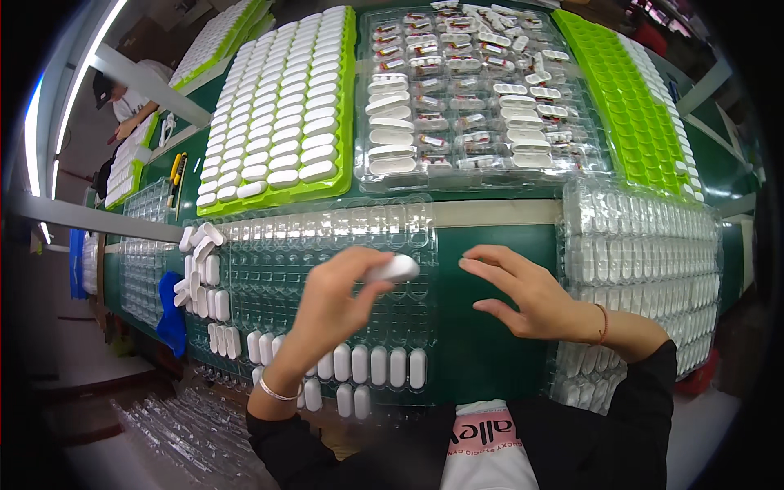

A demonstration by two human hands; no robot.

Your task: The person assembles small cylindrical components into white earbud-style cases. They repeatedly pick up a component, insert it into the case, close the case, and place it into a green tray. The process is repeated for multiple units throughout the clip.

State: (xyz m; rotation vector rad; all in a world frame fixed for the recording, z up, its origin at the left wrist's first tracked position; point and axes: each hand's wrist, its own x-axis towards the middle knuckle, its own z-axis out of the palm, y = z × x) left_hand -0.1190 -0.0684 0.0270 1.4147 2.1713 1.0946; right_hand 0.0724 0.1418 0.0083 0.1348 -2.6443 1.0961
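Between the thumb and fingers of my left hand [341, 287] is a white oval case [400, 268], raised over a clear plastic tray [327, 220]. Similar white cases [378, 366] stand in the tray's near rows, and a loose pile of them [198, 273] lies at its left end. My right hand [516, 292] hovers over the green table, fingers spread and nothing in them. It is apart from the left hand and close to a stack of clear trays [637, 261] filled with white pieces.
Behind stand a lime green tray [349, 122] of white cases, a clear tray [490, 181] of opened cases with small parts, and another green tray [625, 98]. Yellow-handled cutters [175, 171] and a blue object [171, 314] lie left. Another person [131, 102] sits far left.
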